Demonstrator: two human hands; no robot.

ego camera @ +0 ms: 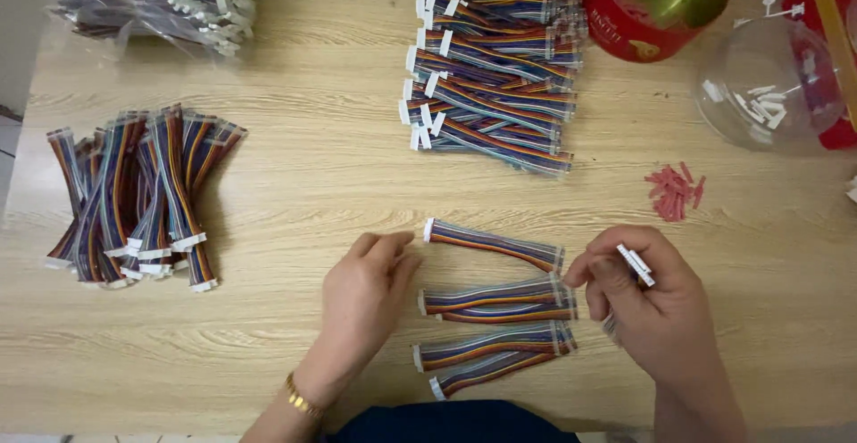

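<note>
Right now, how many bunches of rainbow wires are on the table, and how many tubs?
Loose rainbow cables between the hands: 4
Big heaps of rainbow cables: 3
Red round tin: 1
Clear plastic bowl: 1
Pile of small pink pieces: 1
Total: 10

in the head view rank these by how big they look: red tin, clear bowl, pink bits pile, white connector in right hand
1. Clear bowl and red tin: similar, both cropped, unranked.
2. Pink bits pile.
3. White connector, pinched in the right hand.
</note>
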